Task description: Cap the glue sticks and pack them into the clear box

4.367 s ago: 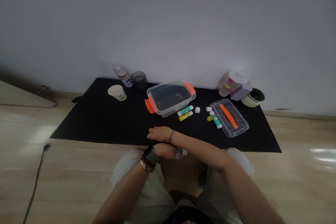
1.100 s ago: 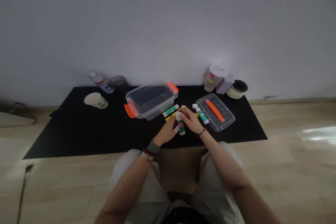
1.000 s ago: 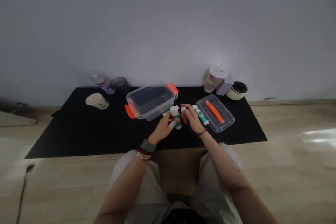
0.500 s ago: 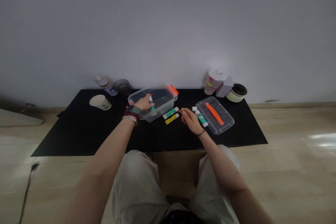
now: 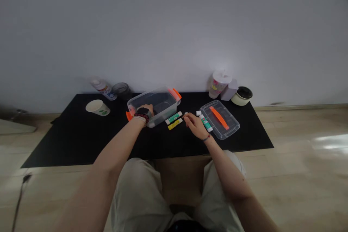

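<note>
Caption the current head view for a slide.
Left hand inside clear bin, right hand beside green-and-white tube, detached lid nearby.

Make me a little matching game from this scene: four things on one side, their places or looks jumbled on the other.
Things:
1. Left hand
2. Paper cup
3. Flat lid
4. Round pot

Places or looks:
A. Cream-coloured, with a black top
B. White, with green marks
C. Clear, with an orange handle
D. Partly inside the clear box

Pairs: 1-D, 2-B, 3-C, 4-A
</note>
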`<state>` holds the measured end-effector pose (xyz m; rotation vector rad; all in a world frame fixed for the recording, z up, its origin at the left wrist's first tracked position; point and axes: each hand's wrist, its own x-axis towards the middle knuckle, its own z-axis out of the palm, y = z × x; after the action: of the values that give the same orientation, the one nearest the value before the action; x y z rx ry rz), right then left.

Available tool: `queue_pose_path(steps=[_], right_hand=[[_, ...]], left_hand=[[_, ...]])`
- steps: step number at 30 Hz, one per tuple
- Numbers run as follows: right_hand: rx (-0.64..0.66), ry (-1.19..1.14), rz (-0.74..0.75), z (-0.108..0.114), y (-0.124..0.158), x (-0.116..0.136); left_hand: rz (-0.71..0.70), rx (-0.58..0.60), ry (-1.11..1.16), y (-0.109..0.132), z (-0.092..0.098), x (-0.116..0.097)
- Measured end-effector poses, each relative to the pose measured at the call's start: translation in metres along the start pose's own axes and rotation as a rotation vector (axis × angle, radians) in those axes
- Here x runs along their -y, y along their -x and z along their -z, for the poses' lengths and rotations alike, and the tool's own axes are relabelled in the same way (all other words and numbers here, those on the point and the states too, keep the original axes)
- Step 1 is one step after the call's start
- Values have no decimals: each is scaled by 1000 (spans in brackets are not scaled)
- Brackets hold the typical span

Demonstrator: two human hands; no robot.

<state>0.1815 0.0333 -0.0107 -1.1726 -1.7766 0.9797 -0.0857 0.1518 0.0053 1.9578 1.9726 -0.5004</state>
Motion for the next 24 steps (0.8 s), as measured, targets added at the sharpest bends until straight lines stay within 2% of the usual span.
queue_pose_path(steps=[2,3,5,7,9,10,12,15,19,24], right_hand=[[-24,56,-3,4,-2,0],[-53,98,-10,8,-3,-1],[-140,197,-46,20,-5,-4],[-245,308,-115,35,-7,-9],[-308,431,-219,51,-6,-15],[-305,501,-283,57,-4,-18],[-213,636,-413,65,-1,-23],[-45,775,-557,67,4,-26],[-3,912,-646,67,5,-29],[183,964,-805,66,1,-34]], left_hand=[[18,-85,8,12,9,-4],[25,-169,33,21,14,-8],[3,-415,136,44,17,-18],[-120,-658,284,69,12,-32],[-268,-743,395,89,-2,-47],[-334,-723,433,96,-12,-55],[-415,-661,470,105,-32,-68],[-449,-596,479,108,-55,-80],[-460,-510,516,108,-66,-84],[-483,-408,401,106,-71,-83]])
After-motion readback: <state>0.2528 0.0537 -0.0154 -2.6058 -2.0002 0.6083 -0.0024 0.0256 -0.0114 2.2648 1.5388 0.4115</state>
